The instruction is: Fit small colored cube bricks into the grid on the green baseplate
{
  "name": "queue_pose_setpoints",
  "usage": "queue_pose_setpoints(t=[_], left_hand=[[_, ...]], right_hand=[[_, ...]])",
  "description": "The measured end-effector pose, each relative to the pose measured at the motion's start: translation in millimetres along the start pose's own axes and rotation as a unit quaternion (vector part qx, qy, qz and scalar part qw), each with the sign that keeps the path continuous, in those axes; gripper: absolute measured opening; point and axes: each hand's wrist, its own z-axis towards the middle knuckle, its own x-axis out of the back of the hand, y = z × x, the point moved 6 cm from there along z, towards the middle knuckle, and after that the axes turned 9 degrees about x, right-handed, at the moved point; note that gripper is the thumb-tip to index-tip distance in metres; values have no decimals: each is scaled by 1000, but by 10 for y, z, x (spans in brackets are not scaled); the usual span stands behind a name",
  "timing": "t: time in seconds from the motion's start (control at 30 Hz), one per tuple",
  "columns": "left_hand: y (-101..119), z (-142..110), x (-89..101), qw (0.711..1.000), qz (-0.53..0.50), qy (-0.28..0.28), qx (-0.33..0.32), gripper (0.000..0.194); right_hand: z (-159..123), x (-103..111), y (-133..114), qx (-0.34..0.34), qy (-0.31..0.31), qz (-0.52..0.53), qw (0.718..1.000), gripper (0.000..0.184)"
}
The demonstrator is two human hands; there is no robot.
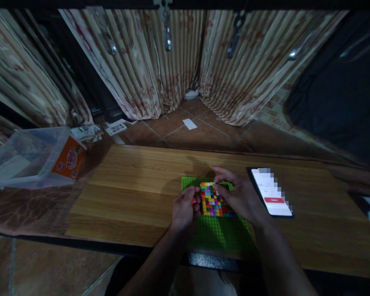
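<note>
A green studded baseplate point(217, 234) lies on the wooden table near its front edge. Small bricks in many colours form a tight block point(212, 201) on the baseplate's upper part. To the left of this block, my left hand point(185, 205) is closed, with orange-red toy bricks point(193, 200) showing between its fingers. My right hand point(237, 195) reaches over the block's upper right, thumb and index finger pinched together at the top rows. Whatever sits between those fingertips is too small to make out. The right hand covers part of the block and the baseplate.
A lit smartphone point(269, 193) lies on the wooden table point(126, 193) to the right of my right hand. A clear plastic bin point(33, 160) with an orange label stands left of the table. Striped curtains point(172, 70) hang beyond, and a white paper point(190, 123) lies on the tiled floor.
</note>
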Motion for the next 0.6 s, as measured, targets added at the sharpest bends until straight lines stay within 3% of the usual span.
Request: queue_pose_setpoints(t=[0.27,0.43,0.6], left_hand=[[10,-6,-10,1000,-2,3,1,29],[44,-20,-13,1000,-2,-4,5,32],[47,-12,-9,1000,-8,-6,10,28]], right_hand=[[-8,-27,141,-3,-17,40,999,47],[-61,-56,240,-23,-26,80,996,31],[-63,-99,177,-7,-39,69,997,24]])
